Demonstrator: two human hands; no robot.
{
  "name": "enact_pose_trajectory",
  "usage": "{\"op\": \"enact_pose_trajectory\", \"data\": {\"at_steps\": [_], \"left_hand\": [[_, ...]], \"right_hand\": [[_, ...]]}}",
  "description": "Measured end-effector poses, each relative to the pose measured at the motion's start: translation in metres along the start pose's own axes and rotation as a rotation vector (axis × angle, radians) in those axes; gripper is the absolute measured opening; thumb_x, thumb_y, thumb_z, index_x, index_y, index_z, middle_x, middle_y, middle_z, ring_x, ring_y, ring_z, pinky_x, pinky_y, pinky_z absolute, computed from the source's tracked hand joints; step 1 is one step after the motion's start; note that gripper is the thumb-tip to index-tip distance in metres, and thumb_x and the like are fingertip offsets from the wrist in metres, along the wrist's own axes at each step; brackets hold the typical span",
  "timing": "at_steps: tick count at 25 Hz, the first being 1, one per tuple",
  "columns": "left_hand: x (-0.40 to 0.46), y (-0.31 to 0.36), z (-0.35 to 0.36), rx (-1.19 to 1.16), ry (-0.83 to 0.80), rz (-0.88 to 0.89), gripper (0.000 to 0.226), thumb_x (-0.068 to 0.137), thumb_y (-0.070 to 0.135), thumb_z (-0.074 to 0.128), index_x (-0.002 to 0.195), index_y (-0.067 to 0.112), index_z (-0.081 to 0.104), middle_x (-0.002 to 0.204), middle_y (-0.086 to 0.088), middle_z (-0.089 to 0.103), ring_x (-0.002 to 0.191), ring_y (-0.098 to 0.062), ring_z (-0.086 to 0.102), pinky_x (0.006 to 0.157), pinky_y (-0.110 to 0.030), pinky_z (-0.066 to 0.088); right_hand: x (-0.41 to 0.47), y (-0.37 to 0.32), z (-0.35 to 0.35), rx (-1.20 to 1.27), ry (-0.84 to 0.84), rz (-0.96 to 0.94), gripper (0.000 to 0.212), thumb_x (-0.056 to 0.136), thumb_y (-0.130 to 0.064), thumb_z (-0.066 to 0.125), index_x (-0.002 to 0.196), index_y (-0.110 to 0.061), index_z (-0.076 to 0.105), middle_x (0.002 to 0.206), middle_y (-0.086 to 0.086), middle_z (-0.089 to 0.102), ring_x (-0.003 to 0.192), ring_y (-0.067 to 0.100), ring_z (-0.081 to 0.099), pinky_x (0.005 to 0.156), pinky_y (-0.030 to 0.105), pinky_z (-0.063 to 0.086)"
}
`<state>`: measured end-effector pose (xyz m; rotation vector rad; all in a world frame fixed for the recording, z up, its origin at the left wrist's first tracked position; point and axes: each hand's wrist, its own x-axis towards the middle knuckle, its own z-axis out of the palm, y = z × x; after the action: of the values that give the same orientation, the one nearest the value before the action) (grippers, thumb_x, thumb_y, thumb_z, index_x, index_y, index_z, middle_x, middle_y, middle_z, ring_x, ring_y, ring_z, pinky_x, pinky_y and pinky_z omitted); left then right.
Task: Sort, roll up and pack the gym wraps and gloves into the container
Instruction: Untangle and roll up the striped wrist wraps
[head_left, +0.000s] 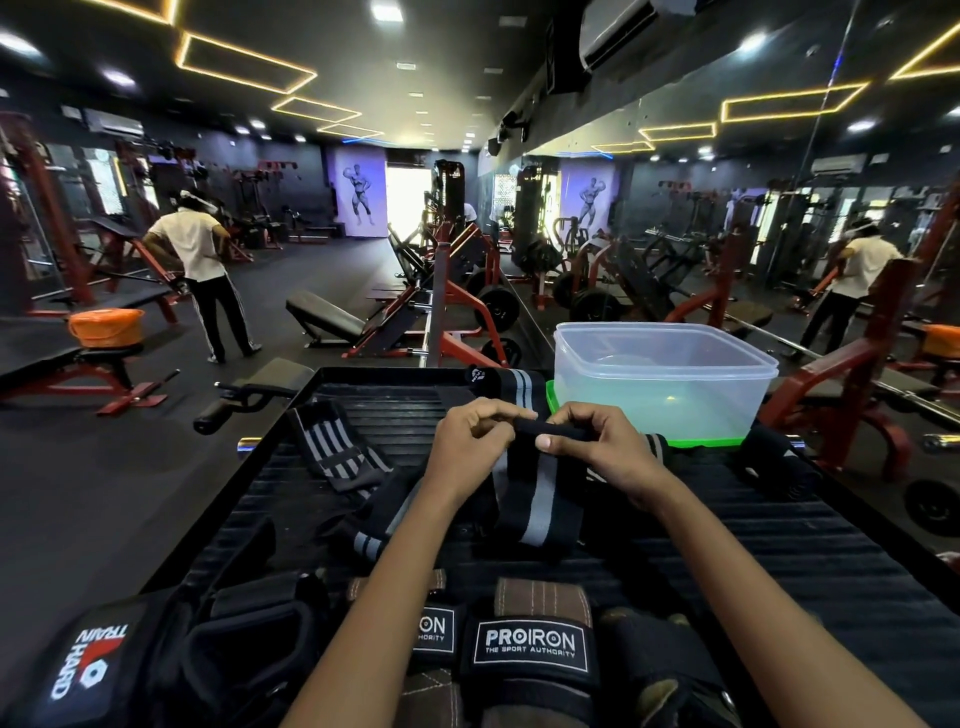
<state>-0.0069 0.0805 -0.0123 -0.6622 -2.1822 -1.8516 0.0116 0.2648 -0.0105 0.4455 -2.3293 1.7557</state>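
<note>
A big black mat (779, 545) with ridges covers the work top in a gym, and all the gear lies on it. At the far right of the mat stands a clear plastic container (660, 379), sitting on its green lid (696, 442); nothing can be seen packed inside it. Nearest the person, along the bottom edge, lie the gloves: a black glove (88, 660) with "TRAIN HARD" on it at the left, and brown and black gloves (530, 647) marked "PROIRON" in the middle, touching each other. In the middle of the mat is a long black wrap with a grey stripe (540, 499), lying just in front of the container. Its top end is rolled into a small tight tube, and both hands hold that tube. The left hand (467, 447) pinches the left end of the roll with curled fingers and thumb. The right hand (597, 447) pinches the right end, with its thumb pressed on the front. Another striped wrap (332, 447) lies flat to the left, apart from the hands. One more black and grey wrap (509, 383) lies at the far edge, just beside the container.
</note>
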Motion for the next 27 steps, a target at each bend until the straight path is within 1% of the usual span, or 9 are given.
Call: {"op": "enact_pose_trajectory", "data": {"at_steps": [2,4,8,11,13,15,18,22,27], "left_hand": [[0.0003,-0.0006,0.0010,-0.049,-0.011,-0.039,0.023,0.077,0.015,0.055,0.081,0.023,0.077,0.079,-0.004,0.073,0.077,-0.018,0.066,0.079,-0.038,0.054],[-0.0002,-0.0012,0.0016,-0.080,-0.010,-0.061,0.011,0.082,0.013,0.067,0.080,0.018,0.076,0.078,0.001,0.073,0.077,-0.012,0.067,0.074,-0.029,0.053],[0.0000,-0.0020,-0.0012,-0.154,-0.003,-0.111,0.007,0.083,0.006,0.071,0.085,0.012,0.073,0.075,-0.001,0.069,0.075,-0.010,0.064,0.073,-0.023,0.051],[-0.0009,0.0005,-0.0025,-0.165,0.018,-0.106,0.007,0.084,0.005,0.069,0.087,0.011,0.072,0.074,-0.003,0.066,0.071,-0.008,0.061,0.070,-0.019,0.050],[-0.0014,0.0013,-0.0027,-0.153,0.012,-0.103,0.008,0.084,0.005,0.069,0.088,0.011,0.073,0.074,-0.002,0.066,0.072,-0.007,0.061,0.071,-0.019,0.050],[-0.0014,0.0004,-0.0027,-0.152,0.022,-0.111,0.008,0.083,0.003,0.070,0.088,0.008,0.074,0.074,-0.001,0.069,0.070,-0.005,0.063,0.069,-0.018,0.050],[-0.0003,-0.0025,-0.0025,-0.163,0.084,-0.134,0.009,0.081,0.001,0.071,0.087,0.007,0.075,0.077,-0.005,0.072,0.073,-0.011,0.066,0.073,-0.024,0.051],[-0.0009,-0.0031,-0.0035,-0.190,0.044,-0.130,0.011,0.082,0.001,0.071,0.092,0.006,0.074,0.081,-0.009,0.071,0.079,-0.016,0.065,0.080,-0.029,0.052],[-0.0035,0.0010,-0.0027,-0.148,-0.066,-0.053,0.022,0.077,-0.003,0.074,0.093,0.013,0.074,0.088,0.000,0.074,0.083,-0.006,0.067,0.079,-0.017,0.052]], "right_hand": [[0.0001,0.0008,0.0028,-0.045,0.026,-0.028,0.013,0.076,-0.007,0.078,0.075,-0.012,0.067,0.085,0.006,0.064,0.080,0.011,0.059,0.075,0.017,0.045],[-0.0003,0.0008,0.0045,-0.042,0.024,-0.048,0.013,0.076,-0.004,0.078,0.076,-0.011,0.067,0.097,0.010,0.069,0.089,0.009,0.064,0.081,0.015,0.046],[0.0014,0.0019,0.0032,0.112,0.044,-0.004,0.023,0.073,-0.007,0.080,0.089,-0.011,0.065,0.092,0.009,0.070,0.088,0.016,0.066,0.084,0.026,0.053],[0.0023,0.0018,0.0028,0.236,0.066,0.032,0.028,0.071,-0.009,0.079,0.096,-0.012,0.065,0.088,0.006,0.065,0.088,0.019,0.062,0.086,0.033,0.049],[0.0028,0.0023,0.0036,0.242,0.097,0.018,0.022,0.072,-0.006,0.079,0.091,-0.010,0.070,0.089,0.009,0.067,0.088,0.021,0.062,0.088,0.037,0.048],[0.0024,0.0024,0.0040,0.221,0.104,0.015,0.019,0.068,-0.010,0.082,0.085,-0.013,0.073,0.089,0.016,0.069,0.086,0.024,0.062,0.085,0.040,0.047],[0.0026,0.0039,0.0031,0.146,0.083,0.003,0.016,0.072,-0.007,0.082,0.083,-0.015,0.075,0.090,0.025,0.070,0.083,0.029,0.061,0.082,0.046,0.045],[0.0014,0.0021,0.0029,0.172,0.102,0.027,0.018,0.078,-0.001,0.075,0.092,-0.010,0.069,0.091,0.022,0.072,0.084,0.026,0.068,0.083,0.041,0.051],[0.0014,0.0025,0.0047,0.142,0.062,-0.031,0.014,0.081,0.001,0.072,0.093,-0.006,0.072,0.097,0.010,0.073,0.094,0.018,0.068,0.087,0.028,0.051]]}}
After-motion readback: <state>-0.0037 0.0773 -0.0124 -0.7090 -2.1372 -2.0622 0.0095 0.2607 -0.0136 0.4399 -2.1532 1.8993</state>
